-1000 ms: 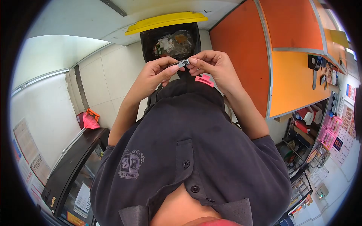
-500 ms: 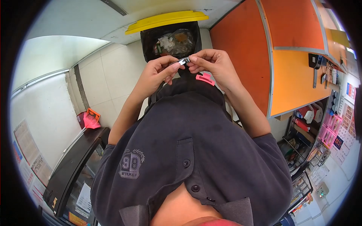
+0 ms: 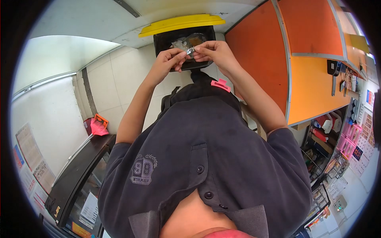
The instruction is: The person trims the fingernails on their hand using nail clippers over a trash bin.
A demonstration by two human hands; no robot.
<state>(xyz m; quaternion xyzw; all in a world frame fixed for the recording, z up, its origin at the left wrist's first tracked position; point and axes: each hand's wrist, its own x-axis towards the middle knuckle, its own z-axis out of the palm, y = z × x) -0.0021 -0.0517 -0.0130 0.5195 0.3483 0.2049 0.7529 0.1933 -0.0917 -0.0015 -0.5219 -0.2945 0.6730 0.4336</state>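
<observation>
Over the bin, my left hand (image 3: 170,63) pinches a small shiny metal piece (image 3: 190,51) between thumb and fingers; it looks like a nail clipper. Meeting it from the other side, my right hand (image 3: 216,54) has its thumb and index finger closed at the piece's other end. The fingertips cover part of it, so its full shape is hidden. A pink claw clip (image 3: 220,84) lies on my dark lap, below my right wrist.
Beneath my hands stands a black-lined bin (image 3: 163,43) with crumpled waste inside and a yellow lid (image 3: 182,24) behind it. Orange cabinet panels (image 3: 258,51) rise on the right. A dark cabinet (image 3: 75,180) and a pink brush (image 3: 99,127) are on the left.
Both hands have moved farther out from my body, up over the bin's opening, with the metal piece still between them. The view has shifted slightly.
</observation>
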